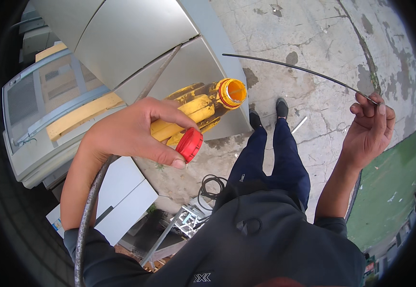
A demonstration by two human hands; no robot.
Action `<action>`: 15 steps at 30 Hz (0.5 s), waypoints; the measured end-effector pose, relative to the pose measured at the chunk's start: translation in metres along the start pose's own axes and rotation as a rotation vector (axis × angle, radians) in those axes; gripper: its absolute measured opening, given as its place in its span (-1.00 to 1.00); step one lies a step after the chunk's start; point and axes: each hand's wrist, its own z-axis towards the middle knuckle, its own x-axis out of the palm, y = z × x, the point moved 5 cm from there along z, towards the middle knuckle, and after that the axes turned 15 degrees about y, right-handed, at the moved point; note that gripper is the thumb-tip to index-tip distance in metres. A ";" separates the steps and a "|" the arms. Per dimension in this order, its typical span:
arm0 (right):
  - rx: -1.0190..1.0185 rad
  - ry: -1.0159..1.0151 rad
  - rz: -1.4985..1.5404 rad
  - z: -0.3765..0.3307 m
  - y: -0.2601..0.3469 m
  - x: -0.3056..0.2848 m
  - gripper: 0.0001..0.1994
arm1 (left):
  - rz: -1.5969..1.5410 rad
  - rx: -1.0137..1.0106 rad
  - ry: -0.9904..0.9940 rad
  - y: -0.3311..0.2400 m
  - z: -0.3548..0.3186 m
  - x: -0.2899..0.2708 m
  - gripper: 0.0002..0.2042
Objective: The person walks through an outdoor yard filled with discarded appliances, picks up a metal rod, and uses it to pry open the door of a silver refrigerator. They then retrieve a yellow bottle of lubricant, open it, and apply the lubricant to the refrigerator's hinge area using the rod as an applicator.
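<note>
My left hand [141, 129] pinches a red screw cap [190, 145] between thumb and fingers. Just beyond it is a yellow plastic canister [196, 109], smeared with dark grime, its round neck [233, 92] uncapped; part of its body is hidden behind my hand. Out to the right, my right hand [368, 126] grips one end of a thin black rod [289, 65] by the fingertips. The rod curves away to the left, its far tip in the air short of the canister's neck.
Grey metal cabinets [136, 33] stand at the upper left. A long worn pipe [87, 215] passes beside my left forearm. Coiled black cable [211, 185] and a white panel [122, 201] lie lower down. Cracked concrete floor [308, 28] meets a green surface [390, 191] at right.
</note>
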 end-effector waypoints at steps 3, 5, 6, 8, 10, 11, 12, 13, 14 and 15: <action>0.005 0.136 -0.001 0.011 0.045 -0.010 -0.84 | 0.051 -0.026 -0.014 0.002 -0.001 0.000 -0.36; 0.012 0.202 -0.039 0.017 0.063 -0.005 -0.84 | 0.076 -0.030 -0.023 0.002 -0.001 0.000 -0.37; 0.007 0.207 -0.082 0.019 0.068 -0.001 -0.85 | 0.092 -0.027 -0.028 0.002 -0.001 0.000 -0.37; 0.023 0.204 -0.158 0.017 0.066 0.015 -0.86 | 0.080 -0.012 -0.029 0.002 0.000 0.000 -0.37; 0.083 0.150 -0.218 0.012 0.049 0.033 -0.88 | 0.035 0.018 -0.033 0.002 0.001 -0.001 -0.35; 0.078 0.207 -0.210 0.011 0.038 0.046 -0.89 | 0.028 0.048 -0.020 0.001 0.001 -0.001 -0.38; 0.152 0.176 -0.218 0.008 0.023 0.055 -0.89 | 0.029 0.078 -0.008 0.000 0.001 -0.001 -0.40; 0.151 0.246 -0.213 0.005 0.013 0.068 -0.89 | 0.034 0.100 -0.001 -0.001 0.000 -0.001 -0.42; 0.219 0.275 -0.236 0.003 0.000 0.077 -0.89 | 0.010 0.110 0.013 0.000 0.000 -0.002 -0.42; 0.241 0.307 -0.214 0.001 -0.008 0.085 -0.89 | -0.012 0.111 0.023 0.001 -0.001 -0.002 -0.42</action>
